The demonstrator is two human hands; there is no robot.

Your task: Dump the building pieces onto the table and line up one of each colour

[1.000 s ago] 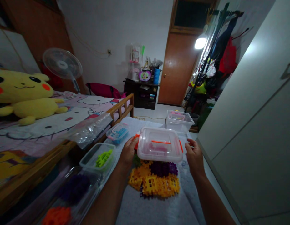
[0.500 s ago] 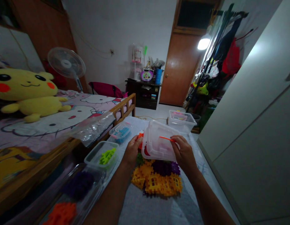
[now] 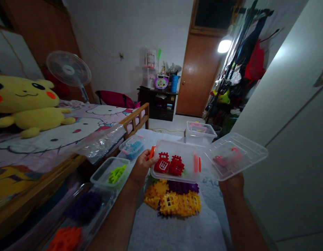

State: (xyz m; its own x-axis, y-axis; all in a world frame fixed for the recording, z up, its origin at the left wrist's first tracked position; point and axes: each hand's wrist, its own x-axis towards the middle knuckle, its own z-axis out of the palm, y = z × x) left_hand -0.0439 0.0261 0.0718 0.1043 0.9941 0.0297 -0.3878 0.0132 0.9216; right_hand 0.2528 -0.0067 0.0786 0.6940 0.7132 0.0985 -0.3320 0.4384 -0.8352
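Pinching the left end of a clear box [image 3: 187,174], at its orange latch, between thumb and fingers of the left hand [image 3: 141,168]; inside, toward that end, red pieces [image 3: 176,167]; supporting a tilted clear lid [image 3: 251,155] from below with the right hand [image 3: 232,183], just right of the box; unable to tell the state of the right fingers, hidden behind that lid; nearer than the box, yellow pieces [image 3: 181,204] and purple pieces [image 3: 183,187] piled on the cloth-covered table [image 3: 177,233].
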